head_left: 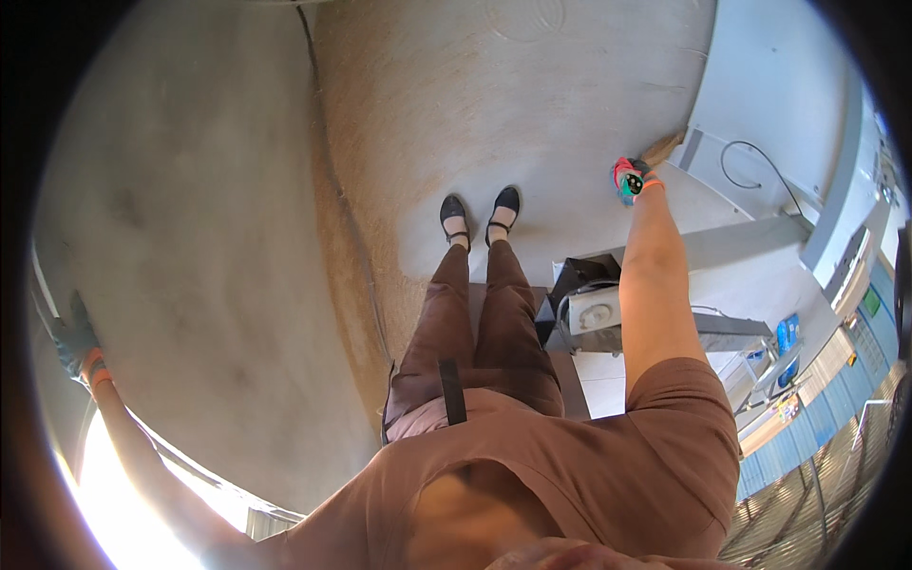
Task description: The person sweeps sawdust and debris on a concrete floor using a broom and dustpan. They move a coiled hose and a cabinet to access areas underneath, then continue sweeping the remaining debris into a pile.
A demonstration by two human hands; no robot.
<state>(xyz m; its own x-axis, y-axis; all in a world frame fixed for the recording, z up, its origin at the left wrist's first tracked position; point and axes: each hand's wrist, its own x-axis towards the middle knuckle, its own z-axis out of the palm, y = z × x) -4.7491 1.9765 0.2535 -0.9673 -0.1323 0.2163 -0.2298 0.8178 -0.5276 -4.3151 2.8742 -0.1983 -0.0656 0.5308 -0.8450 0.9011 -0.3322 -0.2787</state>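
Far out to the left, my left hand (76,347) wears a grey glove with an orange cuff. Its fingers stretch out along the edge of a large grey surface (190,218), and nothing shows in them. My right hand (648,177), gloved the same way, reaches forward to the right. Closed fingers there hold a bundled red and teal thing (623,179) with a dark round patch. From beside it a brown, tapering, brush-like end (662,149) points at the foot of a white panel (701,157). Whether the bundle and the brown end are one piece I cannot tell.
A dark cable (332,180) runs along a strip of brown dust (356,123) on the floor. By my right forearm stands a grey metal bar (727,332) with a box-shaped fitting (596,312). A thin cable (760,150) hangs on the white machine housing (779,85).
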